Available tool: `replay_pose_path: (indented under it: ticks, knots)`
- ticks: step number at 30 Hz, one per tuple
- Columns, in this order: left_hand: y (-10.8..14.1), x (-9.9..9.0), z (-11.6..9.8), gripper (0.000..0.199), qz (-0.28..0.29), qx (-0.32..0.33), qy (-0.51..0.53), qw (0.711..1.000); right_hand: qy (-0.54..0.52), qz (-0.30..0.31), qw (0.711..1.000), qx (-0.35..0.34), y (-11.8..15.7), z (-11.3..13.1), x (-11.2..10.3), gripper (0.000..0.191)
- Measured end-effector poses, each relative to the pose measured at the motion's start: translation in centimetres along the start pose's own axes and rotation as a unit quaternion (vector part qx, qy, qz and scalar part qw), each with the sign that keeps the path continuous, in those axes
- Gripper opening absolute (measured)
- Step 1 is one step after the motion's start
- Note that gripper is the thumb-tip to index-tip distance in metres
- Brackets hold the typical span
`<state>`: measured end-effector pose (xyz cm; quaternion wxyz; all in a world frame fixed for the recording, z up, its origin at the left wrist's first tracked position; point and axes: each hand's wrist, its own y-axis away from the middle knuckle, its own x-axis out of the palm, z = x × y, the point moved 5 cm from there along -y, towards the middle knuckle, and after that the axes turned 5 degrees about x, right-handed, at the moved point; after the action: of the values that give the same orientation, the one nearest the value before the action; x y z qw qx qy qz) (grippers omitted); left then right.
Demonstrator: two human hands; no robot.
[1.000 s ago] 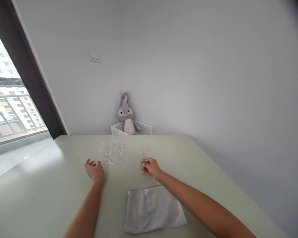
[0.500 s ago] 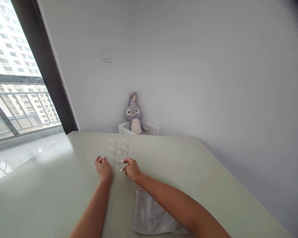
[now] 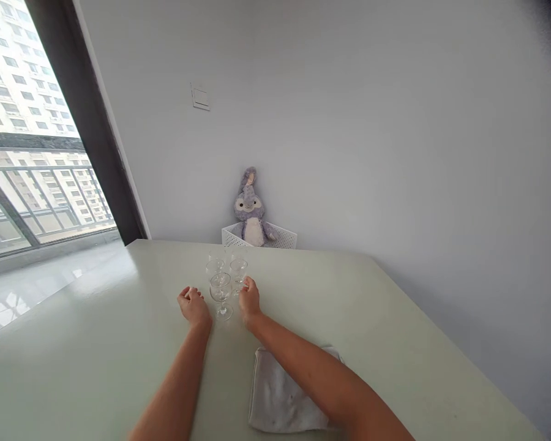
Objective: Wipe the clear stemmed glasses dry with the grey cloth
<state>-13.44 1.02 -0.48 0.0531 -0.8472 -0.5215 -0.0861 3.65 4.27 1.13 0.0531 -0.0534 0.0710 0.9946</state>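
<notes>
A clear stemmed glass (image 3: 221, 293) stands upright between my hands, apart from both. Behind it are a back-left glass (image 3: 215, 267) and a back-right glass (image 3: 239, 268), with more faint glass rims just beyond. My right hand (image 3: 250, 300) is at the lower part of the back-right glass, its fingers curled in at the stem; the exact contact is partly hidden. To the left of the front glass, my left hand (image 3: 194, 307) rests on the table with its fingers curled in and nothing visible in them.
A folded grey cloth (image 3: 280, 398) lies on the pale table (image 3: 96, 343), partly under my right forearm. Past the far edge, a plush toy (image 3: 252, 214) sits in a white perforated basket (image 3: 282, 237) by the wall. A window (image 3: 32, 135) is at left.
My right hand has left the foot of the front glass and moved back and right to the back-right glass. The left hand's fingers have curled in more.
</notes>
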Motion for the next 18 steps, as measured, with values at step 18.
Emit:
replay_pose_path:
  ticks: [18]
  knots:
    - [-0.2,-0.3,-0.3,0.021,-0.024,-0.001,0.004,1.000,0.422,0.417,0.711,-0.377,12.7,-1.8,-15.5,0.046]
